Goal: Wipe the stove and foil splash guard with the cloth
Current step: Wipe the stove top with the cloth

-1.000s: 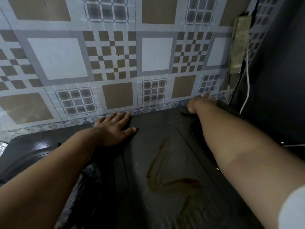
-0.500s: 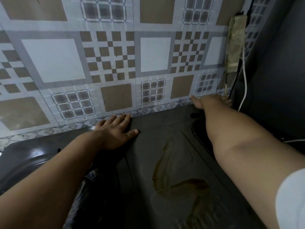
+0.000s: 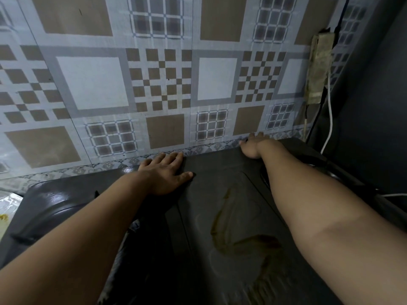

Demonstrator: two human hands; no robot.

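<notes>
Now I see the dark stove [image 3: 220, 183] filling the lower frame, brown smears at lower center. My left hand [image 3: 167, 175] lies flat on it, fingers straight. My right hand [image 3: 253, 146] reaches its back edge, below the patterned foil splash guard [image 3: 154, 84]; its fingers I cannot tell.

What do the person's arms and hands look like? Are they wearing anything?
Both forearms are bare. The left hand and right hand wear no gloves, and no rings or watch show. No sleeve is visible in this view. The right hand is far off and small, so its fingers are hard to make out.
</notes>
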